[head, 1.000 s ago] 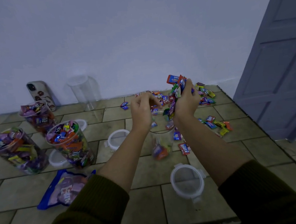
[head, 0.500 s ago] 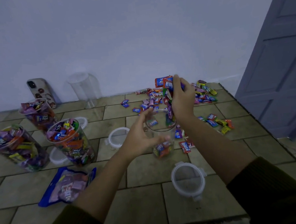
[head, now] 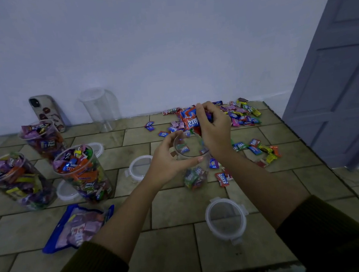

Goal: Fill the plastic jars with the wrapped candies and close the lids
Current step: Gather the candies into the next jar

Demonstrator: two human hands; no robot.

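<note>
Clutching candies (head: 190,121) over jar (head: 194,172), right fingers (head: 207,109) curled, left fingers (head: 171,137) gripping jar.

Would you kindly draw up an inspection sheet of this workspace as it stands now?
Surface: tiled floor, candies spread over its far right part.
Job's things: open jar, upright, a few candies at its bottom; three full jars at left, lidless; empty jar by the wall; four lids lying loose; loose candies heaped far right.
Clutter: phone leaning on the wall; blue candy bag lying at left.
Hands: left hand grips the open jar near its rim; right hand holds a bunch of candies above its mouth.
Cables: nothing seen.
Surroundings: pale wall behind, grey door at right.
</note>
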